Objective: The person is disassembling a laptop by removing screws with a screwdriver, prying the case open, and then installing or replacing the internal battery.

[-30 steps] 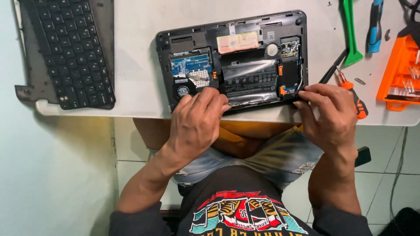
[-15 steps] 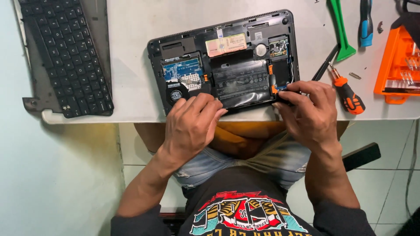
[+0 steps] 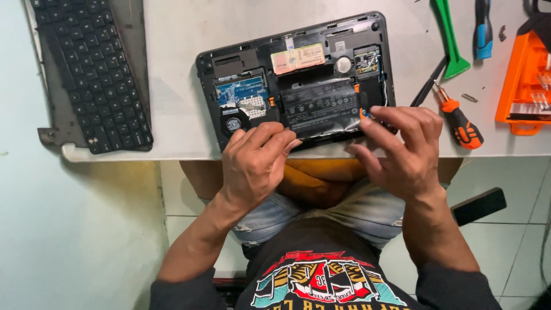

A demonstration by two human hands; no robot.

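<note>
An opened black laptop base (image 3: 298, 80) lies on the white table (image 3: 172, 103), its blue circuit board, round fan and flat black battery (image 3: 318, 106) exposed. My left hand (image 3: 255, 163) curls over the near edge of the base, fingertips touching the battery's front left corner beside the fan. My right hand (image 3: 402, 149) rests at the near right corner, fingers spread over the battery's right end and the orange tab there. Whether either hand grips a small part is hidden by the fingers.
A detached black keyboard (image 3: 92, 69) lies at the table's left. To the right are an orange-handled screwdriver (image 3: 459, 120), a thin black tool (image 3: 427, 83), a green pry tool (image 3: 450, 37), a blue tool (image 3: 483, 28) and an orange bit case (image 3: 525, 80). My knees sit under the table edge.
My right hand has opened out, its fingers now spread across the laptop's right corner. My left hand stays at the near edge. The view has shifted slightly.
</note>
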